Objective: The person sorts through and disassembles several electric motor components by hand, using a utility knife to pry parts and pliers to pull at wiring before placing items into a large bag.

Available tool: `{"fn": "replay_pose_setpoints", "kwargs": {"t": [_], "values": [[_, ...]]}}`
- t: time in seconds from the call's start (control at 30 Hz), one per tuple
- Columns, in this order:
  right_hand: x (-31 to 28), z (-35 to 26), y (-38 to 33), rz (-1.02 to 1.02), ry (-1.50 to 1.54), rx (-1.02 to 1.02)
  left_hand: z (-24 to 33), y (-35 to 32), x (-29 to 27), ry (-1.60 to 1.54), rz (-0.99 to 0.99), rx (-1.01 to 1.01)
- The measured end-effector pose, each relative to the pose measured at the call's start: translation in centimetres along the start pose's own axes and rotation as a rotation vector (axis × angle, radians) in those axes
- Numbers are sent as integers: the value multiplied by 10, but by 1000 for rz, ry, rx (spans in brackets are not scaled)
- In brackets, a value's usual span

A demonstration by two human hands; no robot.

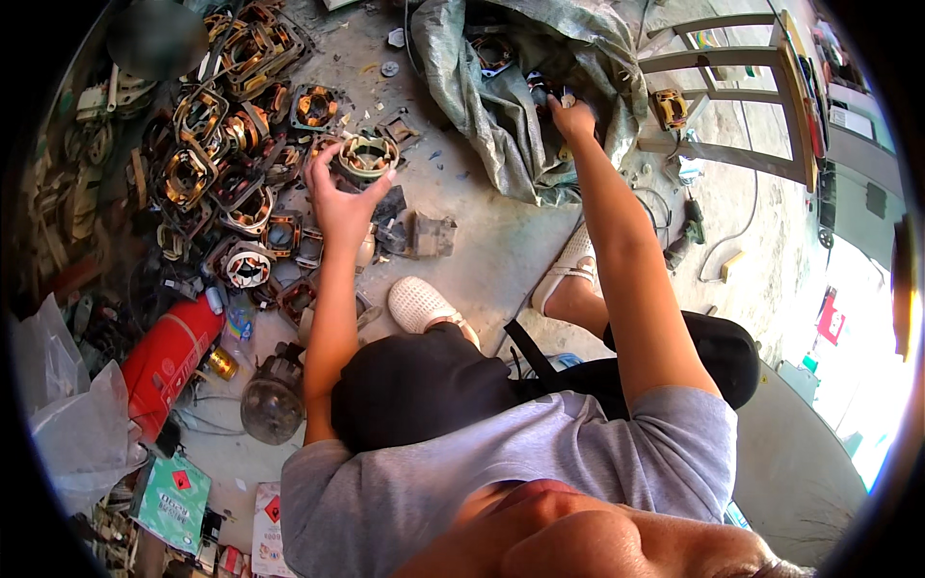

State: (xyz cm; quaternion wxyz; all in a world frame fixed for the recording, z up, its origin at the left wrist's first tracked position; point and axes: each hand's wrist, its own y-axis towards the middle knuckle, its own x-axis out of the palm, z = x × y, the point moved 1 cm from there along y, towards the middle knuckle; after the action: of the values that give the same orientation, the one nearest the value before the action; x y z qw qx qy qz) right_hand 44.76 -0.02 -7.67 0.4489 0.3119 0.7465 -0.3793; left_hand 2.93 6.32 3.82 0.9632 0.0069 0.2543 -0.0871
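Observation:
My left hand [342, 204] is wrapped round a motor stator [367, 159], a pale ring with copper windings inside. The thumb lies on its right side and the fingers on its left, just right of a heap of similar stators [198, 173]. Over to the right, my right hand [574, 119] reaches into the mouth of a crumpled grey-green woven sack [462, 91]. Its fingers are closed at a small dark part with some metal, too hidden to name. Another stator [493, 54] lies inside the sack, near its far side.
A red cylinder [173, 361] and a dark round-bodied part [273, 403] lie at the left. To the right stands a metal frame [742, 96], with a single stator [670, 109] beside it. A power tool [686, 234] and cables lie on the floor.

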Motion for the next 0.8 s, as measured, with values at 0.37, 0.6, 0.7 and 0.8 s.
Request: {"fn": "replay_pose_setpoints", "kwargs": {"t": [0.37, 0.6, 0.7, 0.8], "values": [[-5, -32, -10, 85, -78, -72, 5, -24, -25, -1334, -297, -357], [-98, -31, -53, 525, 26, -278, -2, -22, -7, -1654, -388, -430], [-115, -35, -78, 568, 116, -404, 0, -19, -6, -1870, -498, -483], [-108, -44, -114, 108, 189, -395, -4, -19, -6, -1912, -460, -576]]}}
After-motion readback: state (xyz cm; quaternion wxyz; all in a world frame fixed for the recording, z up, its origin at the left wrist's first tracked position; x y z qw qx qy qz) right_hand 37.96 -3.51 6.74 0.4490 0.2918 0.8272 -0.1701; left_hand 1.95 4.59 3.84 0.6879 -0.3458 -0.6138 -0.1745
